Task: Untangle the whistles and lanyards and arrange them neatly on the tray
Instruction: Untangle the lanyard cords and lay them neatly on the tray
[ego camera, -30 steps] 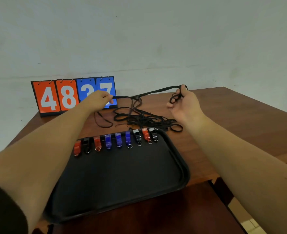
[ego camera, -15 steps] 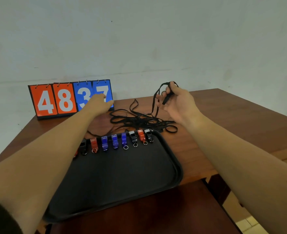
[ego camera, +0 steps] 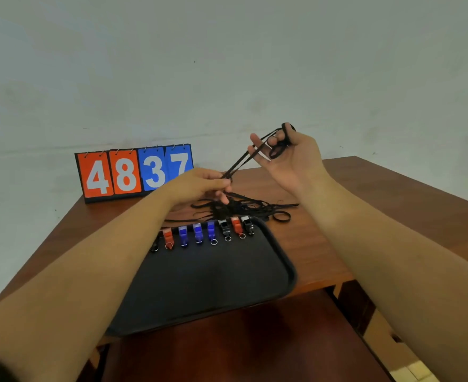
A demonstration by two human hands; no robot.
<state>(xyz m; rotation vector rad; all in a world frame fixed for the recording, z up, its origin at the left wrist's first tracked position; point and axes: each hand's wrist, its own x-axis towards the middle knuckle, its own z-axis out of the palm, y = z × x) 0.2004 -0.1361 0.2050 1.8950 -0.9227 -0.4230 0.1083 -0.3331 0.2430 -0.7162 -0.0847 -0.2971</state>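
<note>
Two hands on one lanyard (ego camera: 238,165), frame centre | right hand (ego camera: 288,158) grip coils it; left hand (ego camera: 202,186) grip pinches it above tangle (ego camera: 241,208) | whistles (ego camera: 205,232) on tray (ego camera: 288,260) | advice: feed slack steadily, wind evenly

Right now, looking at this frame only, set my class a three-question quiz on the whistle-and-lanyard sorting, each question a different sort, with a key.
1. True or false: the whistles lie in a row along the far edge of the black tray.
2. Multiple choice: where does the pile of loose lanyards lie? A) on the tray B) on the wooden table just beyond the tray C) on the scoreboard
3. Fill in: the lanyard strand runs from loops around the fingers of the right hand down to the ____ hand.

Key: 1 true; 2 B; 3 left.
</note>
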